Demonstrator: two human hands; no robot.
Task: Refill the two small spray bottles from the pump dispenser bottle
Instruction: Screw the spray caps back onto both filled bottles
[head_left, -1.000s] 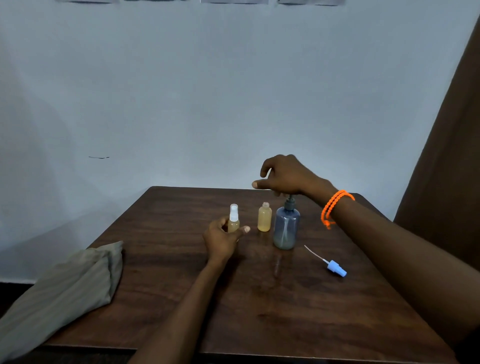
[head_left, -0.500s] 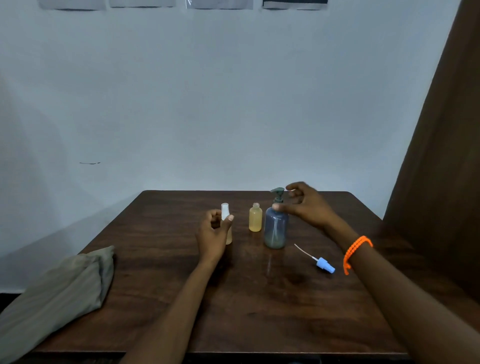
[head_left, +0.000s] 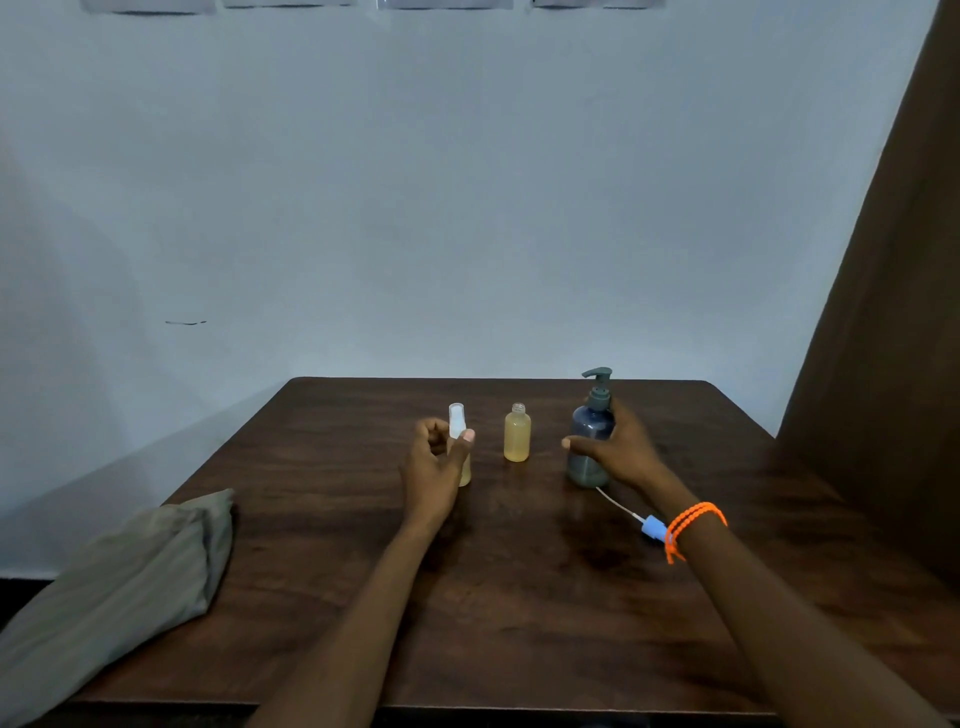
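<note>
Dark brown wooden table (head_left: 519, 597), bearing all task items. At its left edge lies a folded olive-grey cloth (head_left: 119, 587), untouched. Translucent blue-grey pump dispenser bottle (head_left: 589, 441) with dark pump head: stands upright right of centre. The right hand (head_left: 618, 447), which half a second earlier pinched the pump nozzle, has dropped to wrap around the bottle's body; this suggests pumping has paused and the bottle is about to be lifted or repositioned. An orange beaded bracelet (head_left: 693, 525) circles that wrist. The left hand (head_left: 436, 457) keeps a thumb-and-finger grasp on the small amber spray bottle with white sprayer top (head_left: 458, 431), resting on the table as before. Between the hands stands the second small amber bottle, uncapped (head_left: 517, 434), apparently full. Its light-blue sprayer head with white dip tube (head_left: 652, 527) lies loose near the right wrist, so recapping remains.
</note>
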